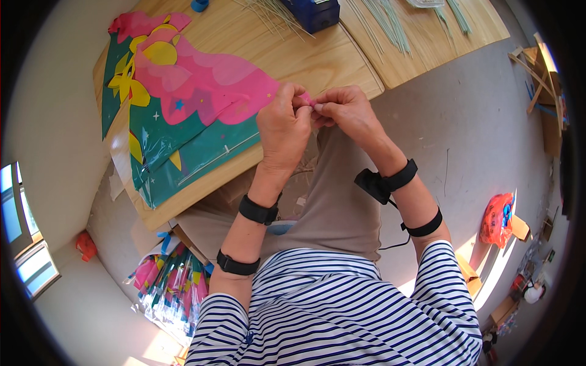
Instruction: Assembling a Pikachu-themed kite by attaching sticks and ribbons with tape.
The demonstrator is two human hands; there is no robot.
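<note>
A thin, glossy sheet that looks like a kite [213,85] lies across the left of the wooden table, printed pink, green and yellow with small stars. Its narrow pink tip [307,97] reaches past the table's front edge, over my lap. My left hand [282,125] is closed on this tip, thumb against curled fingers. Pinching the same end from the other side, my right hand [351,116] almost touches the left. The fingertips hide most of the pink tip, and whether a smaller piece sits between them cannot be made out.
Thin pale sticks [386,24] lie along the back of the wooden table [311,61], beside a dark blue box [314,13]. Several wrapped colourful sheets [174,283] stand low at the left. An orange-red bag [497,219] rests on the floor at right.
</note>
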